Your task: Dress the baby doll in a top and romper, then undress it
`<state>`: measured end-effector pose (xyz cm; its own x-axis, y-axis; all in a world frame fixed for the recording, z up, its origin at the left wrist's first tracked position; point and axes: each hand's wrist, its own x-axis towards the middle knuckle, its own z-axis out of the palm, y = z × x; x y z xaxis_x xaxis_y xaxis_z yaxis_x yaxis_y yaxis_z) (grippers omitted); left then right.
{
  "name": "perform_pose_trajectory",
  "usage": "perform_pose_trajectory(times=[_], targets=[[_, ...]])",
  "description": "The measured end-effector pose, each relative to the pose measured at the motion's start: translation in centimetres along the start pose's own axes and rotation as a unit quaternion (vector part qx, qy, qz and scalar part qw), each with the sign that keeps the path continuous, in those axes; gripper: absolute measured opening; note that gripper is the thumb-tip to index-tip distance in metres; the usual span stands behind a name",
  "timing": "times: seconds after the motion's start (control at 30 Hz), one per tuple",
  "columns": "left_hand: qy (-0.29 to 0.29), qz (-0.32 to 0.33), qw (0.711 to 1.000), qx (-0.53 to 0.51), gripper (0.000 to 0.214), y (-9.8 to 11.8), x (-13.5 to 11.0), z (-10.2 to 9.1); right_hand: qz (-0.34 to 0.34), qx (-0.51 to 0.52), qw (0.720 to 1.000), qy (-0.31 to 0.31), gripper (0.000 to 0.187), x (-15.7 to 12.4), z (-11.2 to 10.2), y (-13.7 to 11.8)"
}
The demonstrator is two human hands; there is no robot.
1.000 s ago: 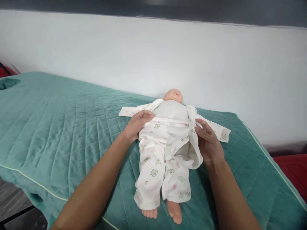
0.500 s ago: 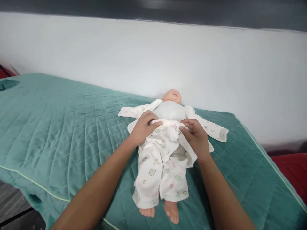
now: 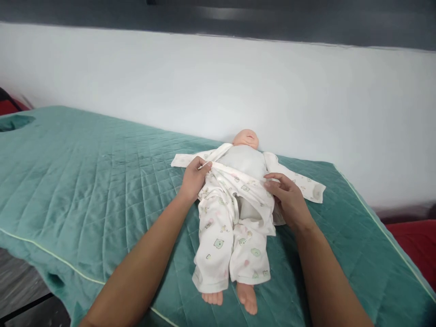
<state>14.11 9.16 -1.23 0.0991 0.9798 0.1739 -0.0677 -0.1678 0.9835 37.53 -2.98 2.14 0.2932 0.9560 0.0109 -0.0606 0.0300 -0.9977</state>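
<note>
A baby doll (image 3: pixel 245 139) lies on its back, feet towards me, its pale cloth torso bare at the chest. White printed baby pants (image 3: pixel 214 245) cover its legs, and both feet stick out of the cuffs. A white printed top (image 3: pixel 298 181) has its sleeves spread to either side and its front open. My left hand (image 3: pixel 195 178) pinches the waistband at the doll's hip on my left. Closed on the waistband's other end is my right hand (image 3: pixel 284 193), thumb and forefinger together. Between the hands the waistband stretches slanting across the belly, with a gap in the fabric below it.
A green quilted cover (image 3: pixel 102 181) lies over the bed under the doll. Behind it rises a white wall (image 3: pixel 204 81) with a dark band on top. Red objects (image 3: pixel 413 240) show at the right and far left edges.
My left hand has moved outward to the left and my right hand slightly right and down. The waistband is now pulled wider and lies aslant. The view has shifted slightly.
</note>
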Motion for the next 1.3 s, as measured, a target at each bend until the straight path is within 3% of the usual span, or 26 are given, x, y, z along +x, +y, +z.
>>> perform_pose_trajectory(times=[0.2, 0.37, 0.53, 0.73, 0.83, 0.93, 1.1, 1.3], targets=[[-0.071, 0.021, 0.997, 0.033, 0.031, 0.3, -0.1, 0.0, -0.041, 0.085, 0.995, -0.026, 0.034, -0.1, 0.1, -0.1], [-0.107, 0.002, 0.992, 0.059, 0.032, 0.6, -0.2, 0.1, -0.056, 0.054, 0.996, 0.039, 0.030, 0.2, 0.6, 0.5], [-0.135, -0.020, 0.989, 0.058, 0.032, 0.4, 0.0, 0.1, -0.130, -0.018, 0.985, 0.112, 0.029, 0.9, 0.5, 1.8], [-0.225, -0.087, 0.968, 0.067, 0.026, 1.2, 0.2, -1.1, -0.085, -0.101, 0.988, 0.083, 0.026, 1.4, -0.3, 2.2], [-0.257, -0.078, 0.955, 0.123, 0.018, 1.6, 0.2, -1.7, -0.061, -0.171, 0.982, 0.059, 0.021, 1.4, -0.9, 1.8], [-0.247, -0.017, 0.949, 0.197, 0.012, 1.4, 0.4, -1.7, -0.040, -0.231, 0.971, 0.047, 0.017, 1.4, -1.2, 1.5], [-0.187, 0.081, 0.929, 0.310, 0.007, 0.2, 0.6, -1.1, -0.035, -0.312, 0.946, 0.079, 0.019, 1.9, -1.3, 1.7], [-0.095, 0.088, 0.908, 0.399, 0.010, -0.7, 0.5, -0.4, 0.004, -0.355, 0.932, 0.069, 0.021, 2.4, -2.2, 2.7]])
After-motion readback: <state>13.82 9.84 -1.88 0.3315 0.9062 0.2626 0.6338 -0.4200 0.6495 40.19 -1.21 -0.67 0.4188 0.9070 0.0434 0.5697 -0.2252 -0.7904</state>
